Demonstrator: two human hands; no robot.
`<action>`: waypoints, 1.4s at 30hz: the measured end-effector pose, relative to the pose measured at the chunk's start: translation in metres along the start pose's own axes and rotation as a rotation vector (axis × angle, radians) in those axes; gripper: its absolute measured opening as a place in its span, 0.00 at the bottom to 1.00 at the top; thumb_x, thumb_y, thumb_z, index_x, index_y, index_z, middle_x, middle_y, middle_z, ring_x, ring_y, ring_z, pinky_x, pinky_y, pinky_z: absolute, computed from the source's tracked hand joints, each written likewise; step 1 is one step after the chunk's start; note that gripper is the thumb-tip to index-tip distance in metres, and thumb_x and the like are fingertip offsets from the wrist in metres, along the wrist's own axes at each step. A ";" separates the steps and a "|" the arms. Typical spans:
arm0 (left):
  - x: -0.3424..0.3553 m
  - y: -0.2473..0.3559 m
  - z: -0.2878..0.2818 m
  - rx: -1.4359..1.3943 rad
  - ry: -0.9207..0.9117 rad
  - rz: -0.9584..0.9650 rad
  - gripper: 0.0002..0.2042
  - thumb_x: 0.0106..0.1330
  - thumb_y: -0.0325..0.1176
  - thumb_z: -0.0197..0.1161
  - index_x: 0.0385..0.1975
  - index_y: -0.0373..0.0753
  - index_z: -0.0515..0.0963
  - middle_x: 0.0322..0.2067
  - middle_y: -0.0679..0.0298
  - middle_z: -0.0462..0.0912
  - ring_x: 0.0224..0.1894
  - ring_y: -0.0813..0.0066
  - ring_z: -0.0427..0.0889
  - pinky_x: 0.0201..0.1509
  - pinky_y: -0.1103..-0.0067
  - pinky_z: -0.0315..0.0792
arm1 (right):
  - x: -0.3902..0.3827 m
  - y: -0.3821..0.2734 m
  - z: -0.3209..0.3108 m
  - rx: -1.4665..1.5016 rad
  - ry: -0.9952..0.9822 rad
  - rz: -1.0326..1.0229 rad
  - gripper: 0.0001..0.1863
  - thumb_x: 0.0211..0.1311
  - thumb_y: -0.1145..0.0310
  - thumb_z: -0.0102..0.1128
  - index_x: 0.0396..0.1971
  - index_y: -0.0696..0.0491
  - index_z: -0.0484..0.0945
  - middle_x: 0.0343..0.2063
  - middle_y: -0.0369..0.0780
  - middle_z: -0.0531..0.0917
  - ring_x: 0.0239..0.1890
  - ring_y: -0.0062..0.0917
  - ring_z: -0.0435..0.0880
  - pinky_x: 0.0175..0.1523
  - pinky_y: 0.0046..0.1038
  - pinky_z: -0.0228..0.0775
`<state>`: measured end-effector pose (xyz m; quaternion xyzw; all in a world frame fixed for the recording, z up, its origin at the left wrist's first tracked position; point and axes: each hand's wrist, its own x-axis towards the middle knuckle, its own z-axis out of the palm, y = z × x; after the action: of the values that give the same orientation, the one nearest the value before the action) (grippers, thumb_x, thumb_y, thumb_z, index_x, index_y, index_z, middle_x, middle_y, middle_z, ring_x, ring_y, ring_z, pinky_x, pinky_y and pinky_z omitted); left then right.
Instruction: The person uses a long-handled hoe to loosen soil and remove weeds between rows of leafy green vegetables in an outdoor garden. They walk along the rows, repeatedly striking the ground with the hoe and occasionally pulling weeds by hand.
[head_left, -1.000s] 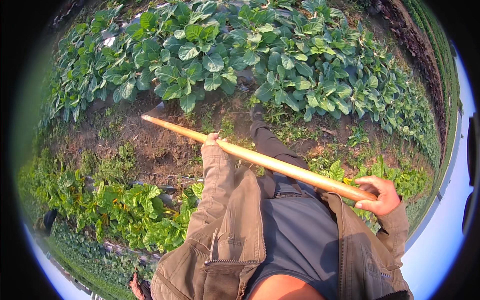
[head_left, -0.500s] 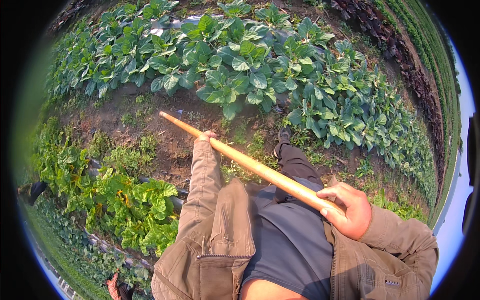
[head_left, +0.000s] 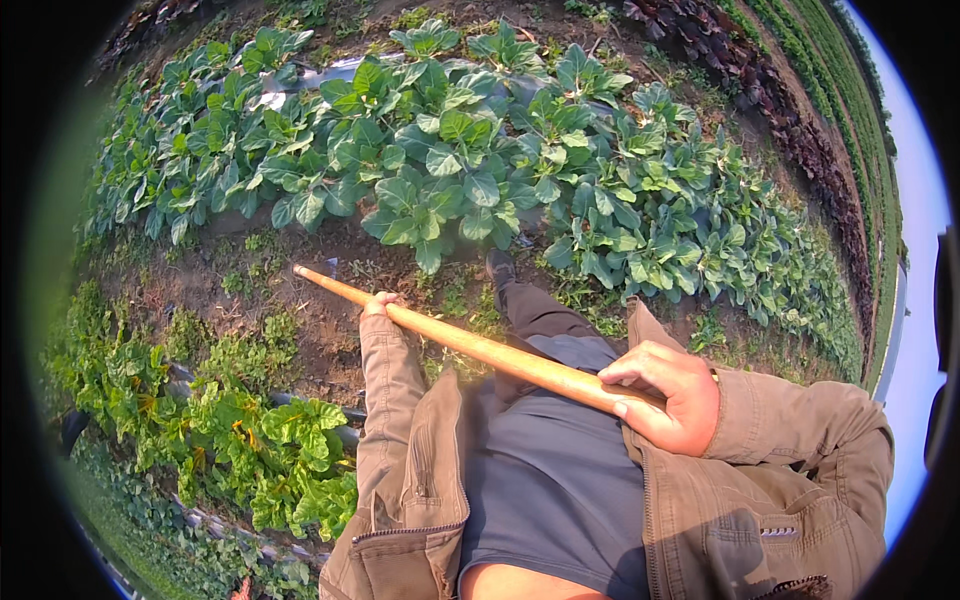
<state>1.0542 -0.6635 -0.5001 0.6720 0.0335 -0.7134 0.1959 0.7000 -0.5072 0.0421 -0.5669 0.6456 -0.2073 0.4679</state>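
Pole point(head_left: 490, 350) slants over weedy soil point(head_left: 322, 345)

The left hand point(head_left: 380, 303) is closed around the pale wooden pole a little short of its far tip. The right hand point(head_left: 675, 395) grips the near end at the waist, fingers curled over the top, thumb laid along the lower side. Between them the pole crosses in front of a grey shirt point(head_left: 550, 480) and an open brown jacket point(head_left: 800, 430). Just beside the far tip shows a small grey piece point(head_left: 332, 266); whether it is attached, I cannot tell. Beyond the soil grow broad blue-green plants point(head_left: 430, 160), a dark shoe point(head_left: 499, 268) near their edge. Yellow-green leafy plants point(head_left: 270, 440) stand to the left, and a dark red row point(head_left: 790, 110) runs at upper right.
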 end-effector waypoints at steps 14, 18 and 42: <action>-0.014 0.023 0.102 0.122 0.295 0.081 0.12 0.51 0.30 0.74 0.28 0.35 0.76 0.22 0.62 0.75 0.23 0.61 0.74 0.30 0.64 0.72 | 0.070 0.084 -0.092 0.205 0.047 0.261 0.16 0.56 0.76 0.71 0.46 0.59 0.84 0.40 0.48 0.87 0.39 0.38 0.89 0.44 0.35 0.81; -0.033 0.031 0.119 0.022 0.137 0.111 0.09 0.57 0.28 0.72 0.27 0.37 0.76 0.22 0.65 0.74 0.22 0.63 0.73 0.30 0.66 0.71 | 0.080 0.105 -0.102 0.179 0.092 0.177 0.18 0.54 0.78 0.72 0.46 0.59 0.84 0.38 0.47 0.87 0.38 0.38 0.89 0.44 0.34 0.82; 0.231 0.058 0.351 1.412 -0.577 0.984 0.15 0.67 0.26 0.63 0.53 0.36 0.83 0.50 0.50 0.86 0.52 0.52 0.88 0.57 0.66 0.80 | 0.147 0.413 -0.085 1.164 1.325 0.173 0.16 0.81 0.62 0.54 0.58 0.56 0.75 0.29 0.30 0.70 0.32 0.17 0.71 0.45 0.28 0.70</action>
<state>0.7362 -0.8808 -0.6789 0.3693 -0.7529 -0.5443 0.0217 0.4182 -0.5537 -0.3013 0.0484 0.6168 -0.7523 0.2262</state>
